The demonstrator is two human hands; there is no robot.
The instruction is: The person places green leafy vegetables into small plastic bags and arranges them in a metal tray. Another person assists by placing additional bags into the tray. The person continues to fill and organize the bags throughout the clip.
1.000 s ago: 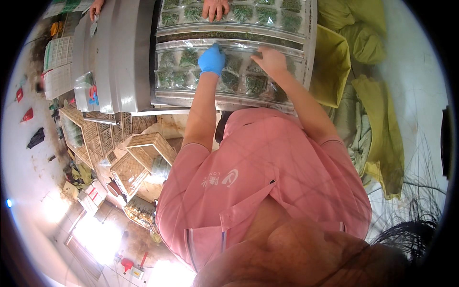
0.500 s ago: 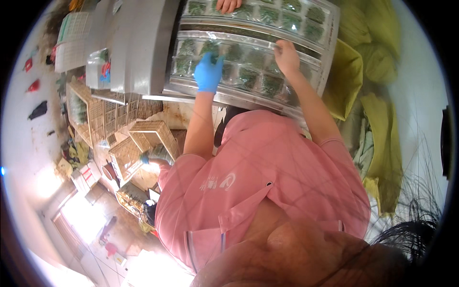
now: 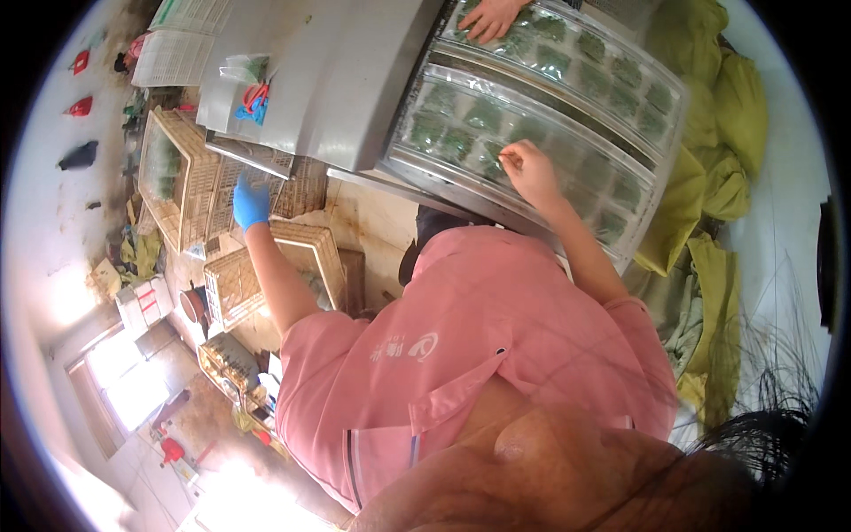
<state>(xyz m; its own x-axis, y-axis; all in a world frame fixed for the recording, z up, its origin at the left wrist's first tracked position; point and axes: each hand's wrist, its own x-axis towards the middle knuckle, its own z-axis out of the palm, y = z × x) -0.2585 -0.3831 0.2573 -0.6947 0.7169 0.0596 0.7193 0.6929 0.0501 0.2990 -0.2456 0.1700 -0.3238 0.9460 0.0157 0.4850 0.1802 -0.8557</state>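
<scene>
My bare right hand (image 3: 532, 173) is above the near row of the machine's tray, its fingertips drawn together in a pinch. Whatever is between them is too small to make out. Under and around it lies a clear plastic film sheet (image 3: 550, 133) over several pockets filled with green leafy stuff (image 3: 456, 144). My left hand (image 3: 252, 204), in a blue glove, is out to the left beside a tan plastic crate (image 3: 222, 191), under a metal ledge (image 3: 250, 156). Its fingers are blurred, so their grip cannot be made out.
Another person's bare hand (image 3: 492, 18) rests on the far row of pockets. Red-handled scissors (image 3: 254, 99) lie on the steel machine cover (image 3: 310, 80). More crates (image 3: 332, 266) stand below left. Yellow-green cloth (image 3: 722, 177) hangs at the right.
My left hand has left the filled pockets and swung left to the crates. My right hand has come nearer me from the film's far edge. The view has shifted.
</scene>
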